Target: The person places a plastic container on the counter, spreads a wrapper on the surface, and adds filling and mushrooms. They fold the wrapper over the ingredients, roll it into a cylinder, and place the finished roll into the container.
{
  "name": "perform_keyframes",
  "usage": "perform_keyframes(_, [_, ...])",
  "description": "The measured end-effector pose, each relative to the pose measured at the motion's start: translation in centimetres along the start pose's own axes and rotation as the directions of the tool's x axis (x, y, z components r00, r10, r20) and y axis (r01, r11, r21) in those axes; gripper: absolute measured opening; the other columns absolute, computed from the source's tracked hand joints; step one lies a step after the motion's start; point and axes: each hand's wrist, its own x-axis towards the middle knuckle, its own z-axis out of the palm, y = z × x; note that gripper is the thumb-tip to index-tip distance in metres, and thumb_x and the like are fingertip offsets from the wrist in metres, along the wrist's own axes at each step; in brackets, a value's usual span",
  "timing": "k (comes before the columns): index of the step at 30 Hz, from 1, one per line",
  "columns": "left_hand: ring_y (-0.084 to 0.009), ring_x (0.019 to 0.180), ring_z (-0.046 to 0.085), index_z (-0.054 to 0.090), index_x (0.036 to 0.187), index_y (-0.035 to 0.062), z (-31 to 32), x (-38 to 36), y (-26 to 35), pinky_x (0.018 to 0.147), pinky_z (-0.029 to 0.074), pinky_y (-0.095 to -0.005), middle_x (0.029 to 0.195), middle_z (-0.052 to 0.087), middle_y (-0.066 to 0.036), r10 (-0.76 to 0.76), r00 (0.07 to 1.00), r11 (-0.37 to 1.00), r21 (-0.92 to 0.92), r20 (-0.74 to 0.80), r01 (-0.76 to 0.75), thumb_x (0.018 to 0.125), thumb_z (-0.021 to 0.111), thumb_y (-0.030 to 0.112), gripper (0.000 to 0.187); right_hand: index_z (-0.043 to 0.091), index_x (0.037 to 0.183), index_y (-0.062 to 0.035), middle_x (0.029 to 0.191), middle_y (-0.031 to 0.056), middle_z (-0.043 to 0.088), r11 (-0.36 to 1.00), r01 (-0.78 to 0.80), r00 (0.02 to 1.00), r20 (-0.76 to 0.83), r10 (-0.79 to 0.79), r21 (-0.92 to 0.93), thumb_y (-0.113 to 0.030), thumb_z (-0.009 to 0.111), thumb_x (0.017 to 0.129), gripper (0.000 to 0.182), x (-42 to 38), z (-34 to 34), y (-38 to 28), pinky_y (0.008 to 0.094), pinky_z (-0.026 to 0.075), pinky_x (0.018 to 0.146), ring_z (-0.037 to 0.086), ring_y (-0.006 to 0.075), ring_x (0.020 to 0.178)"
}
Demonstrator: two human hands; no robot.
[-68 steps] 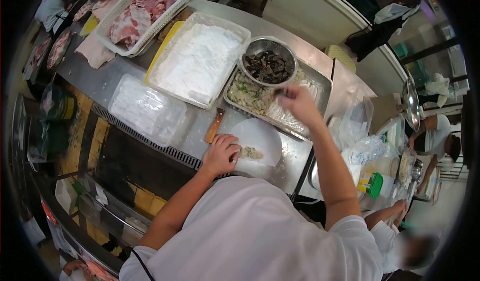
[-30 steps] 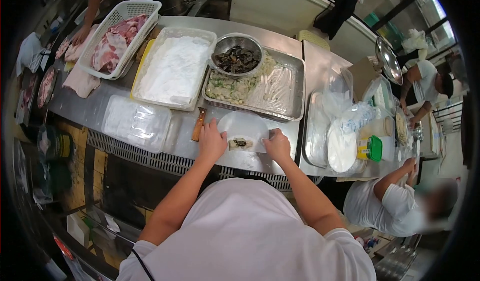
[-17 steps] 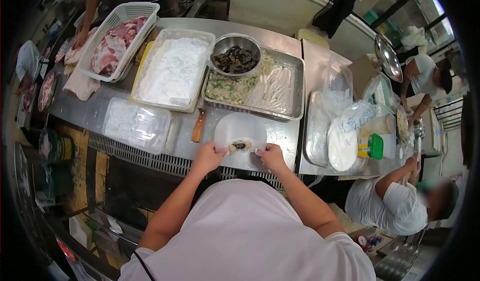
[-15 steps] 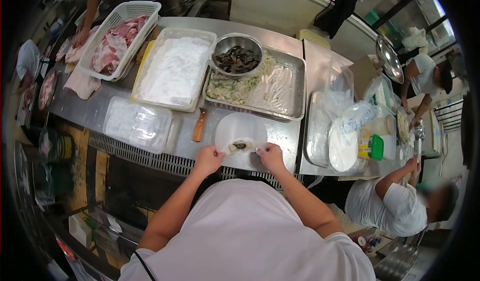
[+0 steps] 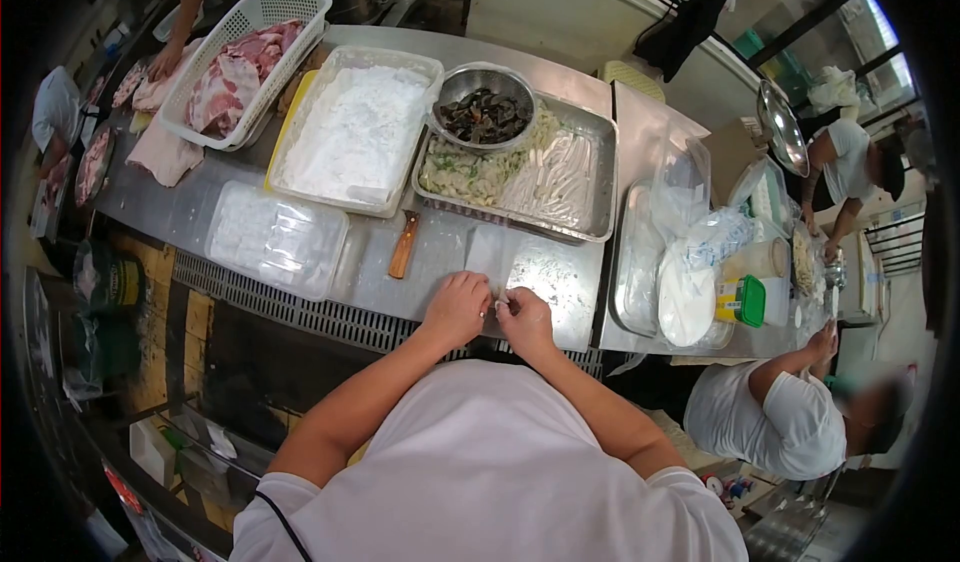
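Observation:
Side by side at the front edge of the steel table, my left hand (image 5: 459, 309) and my right hand (image 5: 526, 322) are both closed on a thin, translucent wrapper (image 5: 487, 249). Its sides are folded in, so a narrow strip runs away from me. The filling is hidden under my fingers. Left of the wrapper lies a knife with a wooden handle (image 5: 404, 247). Beyond it stands a steel tray (image 5: 612, 162) with chopped pale-green filling (image 5: 460, 174) and long pale strips (image 5: 553, 175). A steel bowl of dark pieces (image 5: 486, 117) rests over the tray's far left part.
A tub of white powder (image 5: 350, 127), a clear plastic container (image 5: 275, 237) and a white basket of raw meat (image 5: 242, 74) stand leftward. To the right are plastic bags (image 5: 685, 187) and a green-lidded tub (image 5: 741, 300). Co-workers (image 5: 770, 402) work at the right and far left.
Both hands have come together from the sides of the round wrapper. Its sides are now folded inward into a narrow strip, and the filling that showed is covered.

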Motion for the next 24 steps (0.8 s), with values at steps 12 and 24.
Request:
perform_keyframes(12, [-0.0453, 0.13, 0.057, 0.052, 0.135, 0.0017, -0.4, -1.2, -1.1, 0.111, 0.05, -0.0461, 0.133, 0.06, -0.025, -0.195, 0.981, 0.907, -0.382, -0.006, 0.178, 0.081, 0.078, -0.001, 0.061, 0.069, 0.096, -0.0003, 0.099, 0.0201, 0.071, 0.834, 0.535, 0.827, 0.286, -0.484, -0.135, 0.003, 0.071, 0.079, 0.018, 3.2, -0.4, -0.2, 0.0516, 0.055, 0.089, 0.066, 0.0438, 0.099])
perform_keyframes(24, [-0.0364, 0.143, 0.052, 0.053, 0.151, 0.0051, -4.9, -1.3, -1.2, 0.123, 0.037, -0.0492, 0.146, 0.061, -0.017, 0.038, 0.965, 0.998, -0.051, 0.258, -0.025, 0.077, 0.092, 0.025, 0.086, 0.064, 0.127, -0.0016, 0.123, 0.0225, 0.067, 0.853, 0.486, 0.839, 0.372, -0.396, -0.189, -0.01, 0.08, 0.081, 0.05, 0.9, -3.4, -1.2, 0.0529, 0.05, 0.111, 0.062, 0.0457, 0.12])
